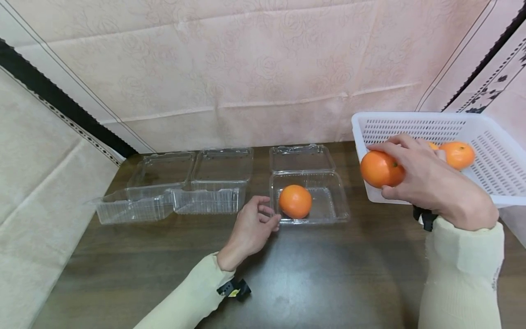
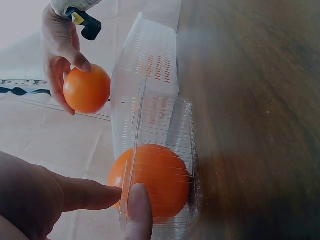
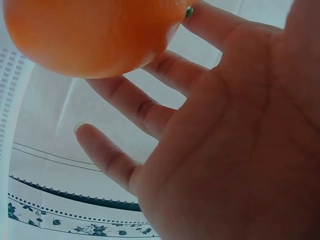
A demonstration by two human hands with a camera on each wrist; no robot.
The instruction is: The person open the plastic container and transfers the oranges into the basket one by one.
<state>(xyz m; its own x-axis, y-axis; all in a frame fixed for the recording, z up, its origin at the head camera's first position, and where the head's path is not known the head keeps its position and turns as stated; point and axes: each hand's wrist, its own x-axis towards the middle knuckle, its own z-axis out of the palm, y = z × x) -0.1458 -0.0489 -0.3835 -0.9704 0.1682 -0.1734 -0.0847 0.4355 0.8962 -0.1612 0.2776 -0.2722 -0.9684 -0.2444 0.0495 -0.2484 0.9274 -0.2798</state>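
Observation:
My right hand [image 1: 427, 173] holds an orange [image 1: 380, 169] between thumb and fingers, over the left rim of the white basket [image 1: 503, 199]. Its green stem end shows in the right wrist view. Further left, a clear plastic box [image 1: 334, 201] lies with its lid [image 1: 302, 159] folded back. Inside the box, on its left side, sits another orange [image 1: 295, 201]. My left hand [image 1: 255, 226] pinches the box's near left rim between thumb and index finger; the left wrist view shows the thumb [image 2: 139, 210] on the outside of the clear wall.
Two more clear boxes with raised lids, a left one [image 1: 135, 208] and a right one [image 1: 209, 201], stand side by side on the dark wooden table [image 1: 287, 283]. An orange [image 1: 457, 155] lies in the basket, with part of another beside it. Patterned cloth [image 1: 246, 73] hangs behind.

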